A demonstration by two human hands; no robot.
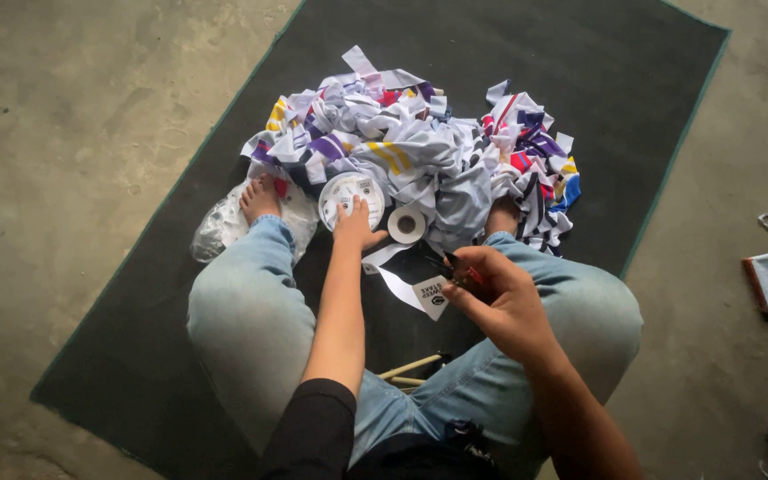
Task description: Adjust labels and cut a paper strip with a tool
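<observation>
Nearest the camera, the person sat cross-legged on a dark mat (135, 356), with two pale wooden sticks (411, 369) lying between the knees. The right hand (500, 298) had its fingers closed around small dark scissors with red handles (457, 267) and pinched a white printed label (430, 296) at the end of a white tape strip (393, 271). The left hand (355, 227) reached forward, its fingers spread flat and resting on a round white spool (351, 197), not gripping it. Just beside that spool stood a smaller roll of white tape (406, 224). A crumpled clear plastic bag (220, 231) lay under the left foot. Beyond, toward the mat's far edge, a large heap of striped fabric strips (420, 151) lay tangled and unsorted. Judging by that, most of the work seemed left: only one label was in hand.
</observation>
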